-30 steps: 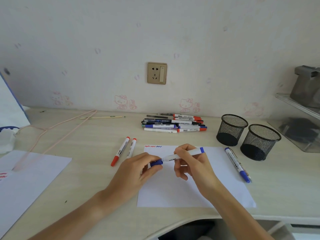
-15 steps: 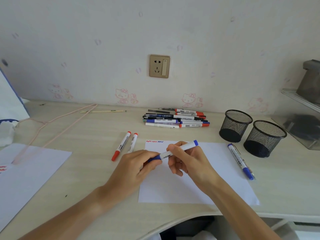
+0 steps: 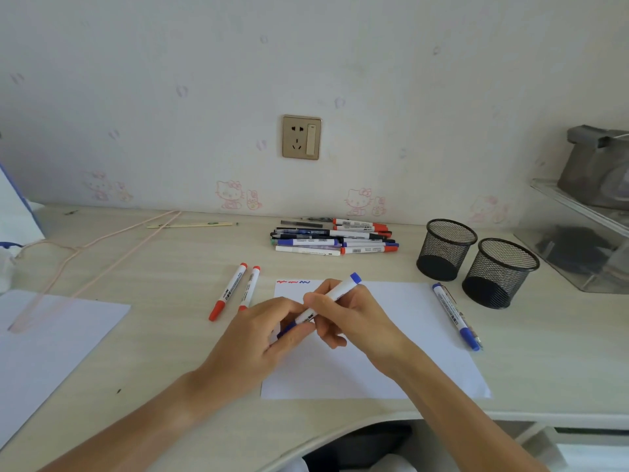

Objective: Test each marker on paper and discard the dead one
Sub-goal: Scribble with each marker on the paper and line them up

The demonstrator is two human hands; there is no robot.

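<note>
A white sheet of paper (image 3: 425, 352) lies on the desk before me, with short red and blue scribbles (image 3: 293, 282) at its top left corner. Over it, my right hand (image 3: 354, 318) grips the white barrel of a blue marker (image 3: 340, 291), its blue end pointing up and right. My left hand (image 3: 258, 338) pinches the marker's blue cap (image 3: 285, 330) at the lower end. Two red markers (image 3: 235, 290) lie left of the sheet. One blue marker (image 3: 455, 315) lies along its right edge. A pile of several markers (image 3: 333, 240) sits near the wall.
Two black mesh pen cups (image 3: 446, 249) (image 3: 499, 272) stand at the right, beside a clear shelf unit (image 3: 578, 233). A second sheet (image 3: 51, 342) lies at the left, with a pink wire hanger (image 3: 85, 253) behind it. The desk's curved front edge (image 3: 340, 427) runs below my arms.
The marker has tilted steeper, its blue end rising and its capped end dropping toward the paper. Both hands have kept their hold and stayed over the sheet.
</note>
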